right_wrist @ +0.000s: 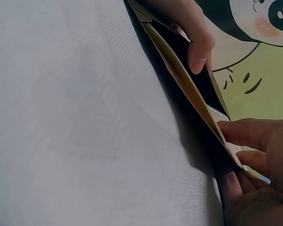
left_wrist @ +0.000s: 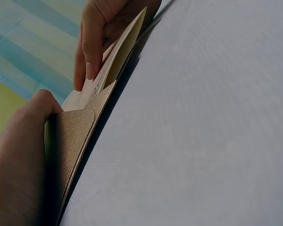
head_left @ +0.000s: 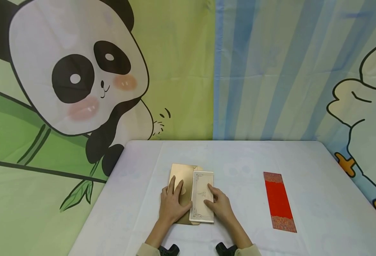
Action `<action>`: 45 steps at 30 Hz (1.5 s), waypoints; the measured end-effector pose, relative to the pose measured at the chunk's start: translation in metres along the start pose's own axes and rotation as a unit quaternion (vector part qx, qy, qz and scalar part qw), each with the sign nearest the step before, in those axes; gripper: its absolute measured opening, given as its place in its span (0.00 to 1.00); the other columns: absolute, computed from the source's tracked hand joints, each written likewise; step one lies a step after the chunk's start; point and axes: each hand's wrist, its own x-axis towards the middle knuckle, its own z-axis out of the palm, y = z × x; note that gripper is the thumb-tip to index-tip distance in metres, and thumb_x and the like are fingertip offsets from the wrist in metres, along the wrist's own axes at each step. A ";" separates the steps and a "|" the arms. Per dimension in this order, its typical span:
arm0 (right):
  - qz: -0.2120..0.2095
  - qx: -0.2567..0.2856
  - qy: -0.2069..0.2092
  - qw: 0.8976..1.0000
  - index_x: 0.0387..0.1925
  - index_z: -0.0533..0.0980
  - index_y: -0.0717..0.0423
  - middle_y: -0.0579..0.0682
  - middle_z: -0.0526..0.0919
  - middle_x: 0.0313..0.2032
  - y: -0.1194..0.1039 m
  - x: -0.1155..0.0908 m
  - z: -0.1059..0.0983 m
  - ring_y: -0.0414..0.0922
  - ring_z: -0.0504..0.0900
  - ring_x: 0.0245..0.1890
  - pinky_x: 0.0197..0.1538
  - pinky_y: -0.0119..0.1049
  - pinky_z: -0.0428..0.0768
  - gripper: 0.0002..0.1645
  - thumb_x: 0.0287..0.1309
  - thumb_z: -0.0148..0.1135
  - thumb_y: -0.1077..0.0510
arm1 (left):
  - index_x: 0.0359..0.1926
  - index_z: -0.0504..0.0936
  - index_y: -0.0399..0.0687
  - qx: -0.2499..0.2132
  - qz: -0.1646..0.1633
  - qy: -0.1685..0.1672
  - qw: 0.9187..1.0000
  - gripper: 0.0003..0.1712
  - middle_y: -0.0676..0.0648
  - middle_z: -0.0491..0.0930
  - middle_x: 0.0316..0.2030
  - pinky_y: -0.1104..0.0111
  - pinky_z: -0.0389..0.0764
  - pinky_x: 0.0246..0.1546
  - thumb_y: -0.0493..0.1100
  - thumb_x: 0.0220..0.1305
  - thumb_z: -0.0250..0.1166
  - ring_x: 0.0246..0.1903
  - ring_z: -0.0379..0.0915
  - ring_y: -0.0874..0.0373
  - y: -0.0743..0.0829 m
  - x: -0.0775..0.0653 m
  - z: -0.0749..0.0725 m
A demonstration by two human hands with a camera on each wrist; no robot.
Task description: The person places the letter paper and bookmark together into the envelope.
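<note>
A gold-brown envelope (head_left: 179, 174) lies on the table, and my left hand (head_left: 171, 204) rests on it with fingers spread and fairly straight. The left thumb reaches to the envelope's right side, by the opening. A long cream card (head_left: 202, 195) with ornate printed corners overlaps that right side; from the left wrist view its left edge appears to sit at the envelope's mouth (left_wrist: 80, 127). My right hand (head_left: 221, 206) pinches the card's right edge, thumb and forefinger on top, other fingers beneath it in the right wrist view. How far the card reaches inside is hidden.
A red strip (head_left: 279, 199) with patterned ends, like a slim paper packet, lies on the right of the white table (head_left: 239, 156). Behind the table hangs a cloth printed with a panda (head_left: 79, 71).
</note>
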 end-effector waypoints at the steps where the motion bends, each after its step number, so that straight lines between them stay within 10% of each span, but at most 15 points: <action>1: -0.006 -0.004 -0.001 1.000 0.62 0.64 0.66 0.65 0.71 0.56 0.000 0.000 0.000 0.57 0.72 0.54 0.50 0.43 0.74 0.38 0.47 0.67 0.66 | 0.62 0.70 0.52 0.002 0.001 0.000 1.000 0.46 0.42 0.55 0.67 0.52 0.64 0.44 0.64 0.39 0.63 0.47 0.62 0.41 0.000 0.000 0.000; 17: -0.064 -0.073 -0.003 0.995 0.63 0.65 0.61 0.58 0.74 0.54 0.001 0.004 0.013 0.43 0.76 0.37 0.39 0.33 0.76 0.40 0.46 0.68 0.63 | 0.61 0.72 0.53 0.018 0.021 0.014 1.000 0.47 0.40 0.57 0.66 0.52 0.66 0.42 0.67 0.36 0.64 0.46 0.63 0.42 0.000 -0.001 0.001; 29: -0.115 -0.139 0.025 0.983 0.61 0.69 0.57 0.56 0.76 0.54 0.006 0.005 0.013 0.50 0.71 0.48 0.50 0.47 0.70 0.40 0.43 0.72 0.57 | 0.61 0.72 0.54 0.016 0.013 0.002 1.000 0.46 0.41 0.56 0.67 0.52 0.66 0.44 0.67 0.37 0.64 0.46 0.63 0.42 -0.002 -0.001 0.002; 45: -0.153 -0.272 -0.050 0.949 0.64 0.66 0.47 0.51 0.73 0.57 0.010 0.008 -0.002 0.54 0.53 0.67 0.63 0.60 0.41 0.44 0.47 0.63 0.35 | 0.61 0.72 0.53 0.017 0.011 0.001 1.000 0.47 0.41 0.56 0.67 0.52 0.66 0.44 0.67 0.37 0.64 0.46 0.63 0.42 -0.001 -0.001 0.000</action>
